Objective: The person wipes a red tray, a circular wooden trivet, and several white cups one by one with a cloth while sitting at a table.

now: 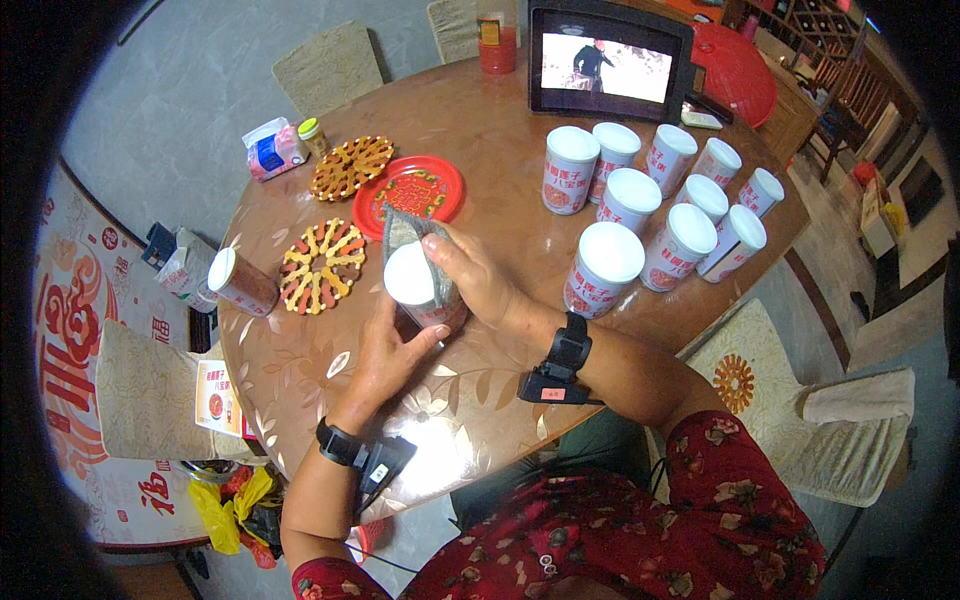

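Note:
My left hand (388,356) grips a printed can with a white lid (409,277) from its near side, thumb across the lower front. The can stands tilted over the table in front of me. A grey cloth (411,225) is pinched in my right hand (476,277) and pressed around the can's far and right sides. Part of the can's wall is hidden by the cloth and fingers. Another white-lidded can (244,283) is at the table's left edge. Several similar cans (604,271) are grouped to the right of my right hand.
Beyond the held can lie a red patterned tray (454,187) and two wooden trivets (322,266) (352,166). A tissue pack (274,150) and a yellow-lidded jar (313,136) sit at the far left edge. A tablet screen (606,64) and a bottle (496,41) stand at the back.

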Tool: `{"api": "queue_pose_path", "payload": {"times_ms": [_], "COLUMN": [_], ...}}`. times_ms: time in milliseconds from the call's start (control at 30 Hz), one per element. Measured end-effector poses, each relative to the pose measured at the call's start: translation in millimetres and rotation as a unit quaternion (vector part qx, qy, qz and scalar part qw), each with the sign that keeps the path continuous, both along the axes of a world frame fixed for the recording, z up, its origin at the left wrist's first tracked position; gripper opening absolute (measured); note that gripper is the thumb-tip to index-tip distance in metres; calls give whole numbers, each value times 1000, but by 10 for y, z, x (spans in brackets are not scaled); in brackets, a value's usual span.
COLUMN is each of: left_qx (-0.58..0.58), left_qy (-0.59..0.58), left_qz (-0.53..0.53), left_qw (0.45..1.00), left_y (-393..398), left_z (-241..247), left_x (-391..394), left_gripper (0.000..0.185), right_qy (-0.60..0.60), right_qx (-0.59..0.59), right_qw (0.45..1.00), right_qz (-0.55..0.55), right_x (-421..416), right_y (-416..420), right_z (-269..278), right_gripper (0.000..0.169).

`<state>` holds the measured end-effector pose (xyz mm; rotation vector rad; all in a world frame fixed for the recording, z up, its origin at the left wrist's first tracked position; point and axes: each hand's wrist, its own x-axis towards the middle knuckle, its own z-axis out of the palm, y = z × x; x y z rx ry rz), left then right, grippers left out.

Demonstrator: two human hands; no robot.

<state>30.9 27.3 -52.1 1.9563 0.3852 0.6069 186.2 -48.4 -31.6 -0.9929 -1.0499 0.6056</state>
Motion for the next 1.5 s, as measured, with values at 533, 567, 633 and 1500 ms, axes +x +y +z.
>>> {"api": "queue_pose_path", "payload": {"times_ms": [533, 567, 633, 1500], "left_qx": [-7, -6, 0, 24], "left_qy": [1, 1, -2, 6], "left_qz": [-4, -5, -5, 2], "left_qw": [1000, 1000, 1000, 1000], "left_y": [-35, -28, 1, 1], "left_z": [51, 48, 3, 23], "left_x": [1, -2, -7, -10], "left_gripper": [73, 72, 71, 69], "right_qy": [118, 123, 114, 75], "right_qx": [-16, -18, -15, -8], "right_qw": [990, 989, 991, 996], "right_qz": [71, 74, 70, 43], "right_x": [-1, -5, -9, -4], "right_y": [29, 28, 28, 19], "right_z": [-46, -42, -29, -26], "right_gripper": [35, 35, 36, 38]}}
